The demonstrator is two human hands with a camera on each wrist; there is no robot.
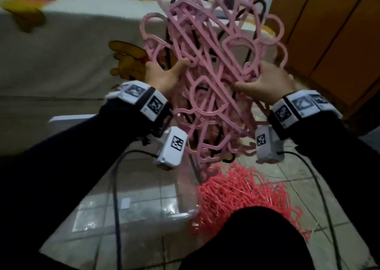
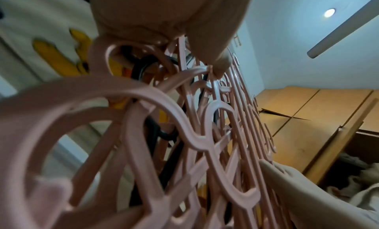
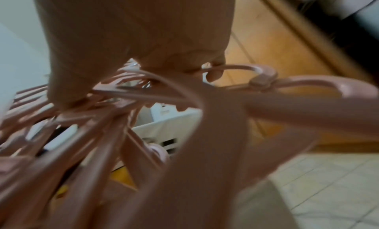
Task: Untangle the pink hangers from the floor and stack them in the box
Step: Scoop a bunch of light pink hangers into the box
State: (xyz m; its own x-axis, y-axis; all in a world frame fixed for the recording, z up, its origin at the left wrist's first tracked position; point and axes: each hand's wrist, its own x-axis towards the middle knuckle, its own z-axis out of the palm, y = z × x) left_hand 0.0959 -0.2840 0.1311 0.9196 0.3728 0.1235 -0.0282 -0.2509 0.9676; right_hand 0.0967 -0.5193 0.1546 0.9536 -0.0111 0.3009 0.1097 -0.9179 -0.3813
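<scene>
A big tangled bundle of pink hangers is held up in the air, with a few black hangers caught inside it. My left hand grips its left side, fingers curled into the tangle. My right hand grips the right side, thumb across a pink bar. In the left wrist view the pink hangers fill the frame under my left hand. The right wrist view shows my right hand closed round blurred pink hangers. A clear plastic box sits on the floor below the bundle.
A pile of coral-red hangers lies on the tiled floor right of the box. A bed with a printed sheet stands behind on the left. Wooden wardrobe doors rise at the right. Cables hang from both wrists.
</scene>
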